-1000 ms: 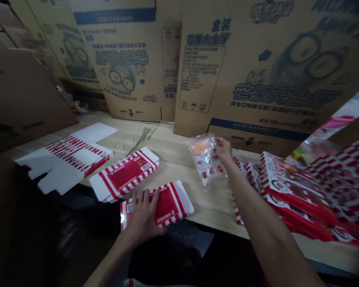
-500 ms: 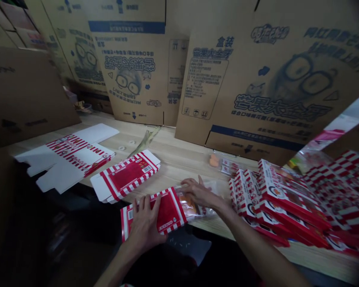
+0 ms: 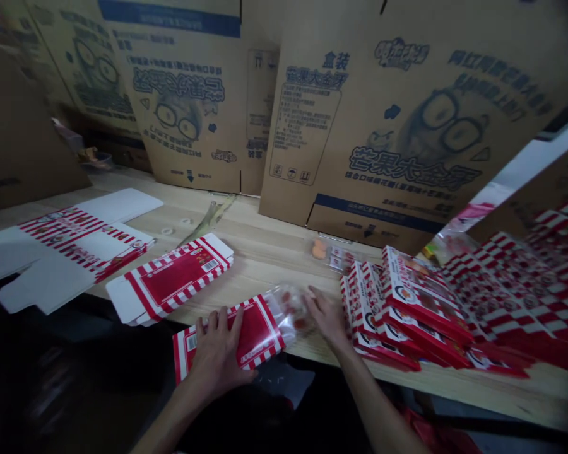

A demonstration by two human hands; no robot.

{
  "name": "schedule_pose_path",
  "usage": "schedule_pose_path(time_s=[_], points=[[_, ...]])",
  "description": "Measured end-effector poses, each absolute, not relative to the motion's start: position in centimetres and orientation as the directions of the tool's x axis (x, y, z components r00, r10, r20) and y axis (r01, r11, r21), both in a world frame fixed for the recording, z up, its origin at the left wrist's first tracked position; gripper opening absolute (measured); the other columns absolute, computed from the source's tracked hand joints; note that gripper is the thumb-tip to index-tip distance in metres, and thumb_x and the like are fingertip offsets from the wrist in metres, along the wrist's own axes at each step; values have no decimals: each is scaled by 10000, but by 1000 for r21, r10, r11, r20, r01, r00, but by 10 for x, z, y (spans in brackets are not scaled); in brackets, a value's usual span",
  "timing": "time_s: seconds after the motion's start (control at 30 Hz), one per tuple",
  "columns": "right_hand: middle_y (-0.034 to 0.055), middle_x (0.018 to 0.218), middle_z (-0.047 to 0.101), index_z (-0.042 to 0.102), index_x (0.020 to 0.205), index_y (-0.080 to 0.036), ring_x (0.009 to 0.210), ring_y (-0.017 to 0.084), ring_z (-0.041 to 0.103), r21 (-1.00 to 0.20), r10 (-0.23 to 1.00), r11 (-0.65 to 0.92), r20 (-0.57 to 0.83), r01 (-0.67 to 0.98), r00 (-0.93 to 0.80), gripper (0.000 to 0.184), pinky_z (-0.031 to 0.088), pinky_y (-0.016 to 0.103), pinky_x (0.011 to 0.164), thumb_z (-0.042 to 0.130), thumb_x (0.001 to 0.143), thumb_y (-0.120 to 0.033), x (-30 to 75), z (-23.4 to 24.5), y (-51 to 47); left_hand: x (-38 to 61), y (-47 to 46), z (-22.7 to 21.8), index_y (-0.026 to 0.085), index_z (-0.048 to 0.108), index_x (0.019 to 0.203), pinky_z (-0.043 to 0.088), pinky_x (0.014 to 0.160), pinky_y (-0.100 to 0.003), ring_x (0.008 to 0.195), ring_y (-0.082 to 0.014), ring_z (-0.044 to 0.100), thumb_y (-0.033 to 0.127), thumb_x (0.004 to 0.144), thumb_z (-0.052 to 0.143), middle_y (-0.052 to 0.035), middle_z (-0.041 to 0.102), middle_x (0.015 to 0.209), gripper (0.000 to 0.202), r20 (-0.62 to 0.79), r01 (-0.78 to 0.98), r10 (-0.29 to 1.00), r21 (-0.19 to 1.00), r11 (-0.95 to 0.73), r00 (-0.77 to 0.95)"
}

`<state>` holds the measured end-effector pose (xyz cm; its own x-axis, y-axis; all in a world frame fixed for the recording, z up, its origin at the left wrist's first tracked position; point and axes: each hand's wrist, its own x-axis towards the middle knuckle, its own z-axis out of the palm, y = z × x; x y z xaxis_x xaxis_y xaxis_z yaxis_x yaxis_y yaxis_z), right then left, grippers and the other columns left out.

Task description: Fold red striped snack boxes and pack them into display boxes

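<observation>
The red-and-white box (image 3: 262, 328) lay at the near edge of the table (image 3: 260, 258), in front of the person, and a clear packet (image 3: 291, 315) with small reddish-brown pieces or prints, blurred, stuck out of its right-hand end. With the packet partway in, the step seemed to call for a steady box, its mouth kept from collapsing, and a flat, even push along the box's length so that the film would not bunch or snag on the cardboard rim. Too hard a press from above, I judged, could narrow the mouth and crease the panel. The left hand (image 3: 218, 353) was spread over the box's upper face, fingers near the far edge and thumb by the near one, holding it down. The right hand (image 3: 326, 315) stood just beside the packet's outer end, fingers stretched and loosely parted, with nothing visibly gripped; blur hid whether the fingertips touched the film. Farther out, a second box (image 3: 170, 277) lay to the left, with flattened boxes (image 3: 80, 239) beyond it. Another packet (image 3: 326, 250) lay toward the back, near the stacked boxes (image 3: 426, 299) on the right, and large brown cartons (image 3: 369, 126) stood behind everything.
</observation>
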<state>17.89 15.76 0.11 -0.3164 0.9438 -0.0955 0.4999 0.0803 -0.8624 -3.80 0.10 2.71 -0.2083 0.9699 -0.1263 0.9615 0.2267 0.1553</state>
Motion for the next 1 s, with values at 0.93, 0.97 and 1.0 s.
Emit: schedule_pose_path(time_s=[0.93,0.97,1.0], points=[[93,1290,623,509,1332,-235,1087,258,647,-975,947,-189,-150,-114,-284,608,535,394,939,723,781,-377,203,-4,40,7,-39,-1,235,232,1514,448,1046,-452,1317,-332,456,385,838,647,-138,399,1504,808,-75,-158,986,986,51,-147],[89,1289,625,516,1325,-241,1073,257,654,-969,940,-211,-165,-130,-300,600,542,391,924,728,779,-370,205,-6,38,7,-41,-2,246,226,1515,448,1046,-450,1317,-332,457,381,837,654,-130,394,1509,813,-97,-210,987,975,69,-127],[83,1285,628,520,1317,-250,1058,254,659,-964,933,-229,-177,-138,-312,587,546,387,910,728,780,-363,208,-8,36,7,-43,-3,257,226,1513,449,1045,-446,1314,-329,461,373,836,659,-124,394,1510,811,-119,-258,988,962,89,-102]])
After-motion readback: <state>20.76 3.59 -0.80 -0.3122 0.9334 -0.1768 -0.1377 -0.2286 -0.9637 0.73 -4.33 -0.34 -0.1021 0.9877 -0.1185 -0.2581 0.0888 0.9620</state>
